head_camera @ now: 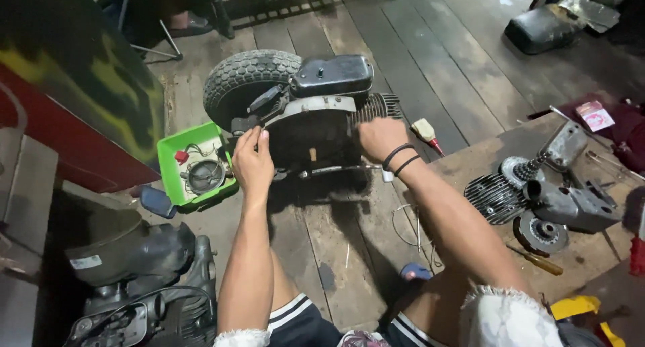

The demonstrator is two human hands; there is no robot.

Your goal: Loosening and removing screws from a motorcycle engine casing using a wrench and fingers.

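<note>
- A small engine (316, 122) sits on the wooden plank floor (430, 71), straight ahead of the person's knees, with a knobby tyre (245, 85) touching its back left side.
- The left hand (252, 160) is at the engine's left edge, fingers drawn together on a small part there; whether they actually pinch it cannot be told.
- The right hand (379, 139) lies on the engine's ribbed right end, fingers curled over it, with two black bands on the wrist.
- Bare planks lie open behind the engine and between the person's knees.
- The left side is tight: a green tray (176, 186) sits just beside the left hand, and a second dark engine (141, 273) stands near the left knee.
- The tray holds a round metal part (203, 176), thin wires and a small red piece (181, 157).
- On the right, a board (484, 159) carries engine parts (537, 199); a screwdriver (537, 261) lies at its near edge.
</note>
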